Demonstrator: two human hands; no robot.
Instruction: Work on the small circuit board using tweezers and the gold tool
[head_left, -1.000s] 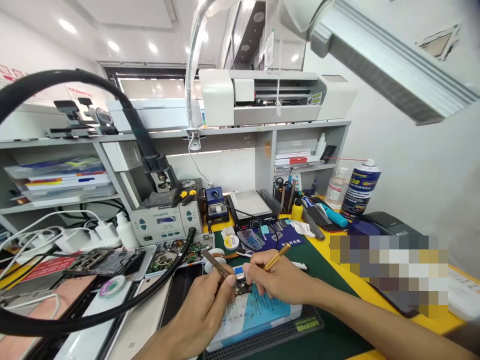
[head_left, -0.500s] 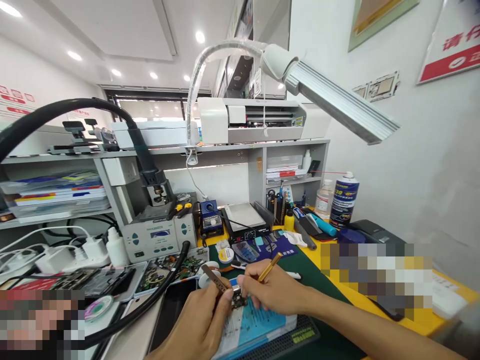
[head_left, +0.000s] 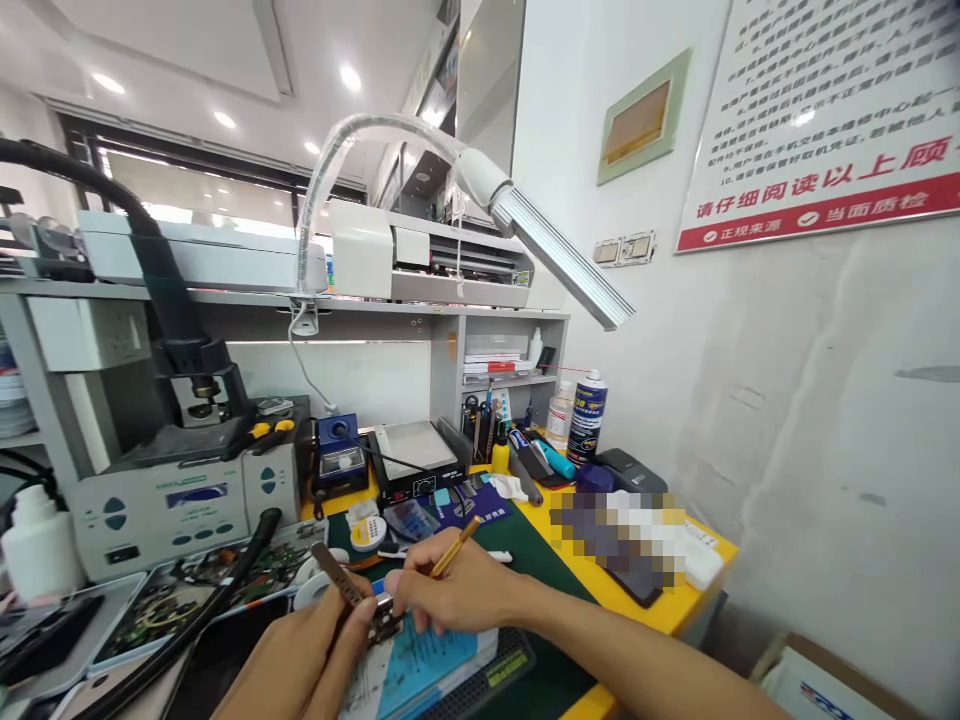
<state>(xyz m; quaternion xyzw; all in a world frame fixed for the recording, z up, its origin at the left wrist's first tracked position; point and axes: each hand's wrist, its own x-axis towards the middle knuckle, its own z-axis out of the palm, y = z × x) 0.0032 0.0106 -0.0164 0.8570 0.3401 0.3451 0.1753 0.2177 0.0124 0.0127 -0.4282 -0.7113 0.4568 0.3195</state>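
Note:
My left hand (head_left: 311, 645) is closed on dark metal tweezers (head_left: 334, 572), their wide end angled up past the thumb. A small circuit board (head_left: 385, 622) shows between my two hands, partly hidden by my fingers. My right hand (head_left: 457, 588) pinches a slim gold-coloured pen-like tool (head_left: 455, 548); its working tip is hidden at the board. Under both hands lies a blue-and-white booklet or pad (head_left: 427, 665), resting on a dark perforated mat (head_left: 499, 668).
A hot-air station (head_left: 180, 510) and a tray of circuit boards (head_left: 217, 570) stand at the left, crossed by a black hose (head_left: 240, 565). A heating plate (head_left: 412, 450) sits behind my hands. The spray can (head_left: 587, 415) stands at the back right, with a blurred phone (head_left: 637, 580) nearer.
The view has turned right, so everything sits further left and more wall poster shows. Both hands keep their holds at the board, in nearly the same pose.

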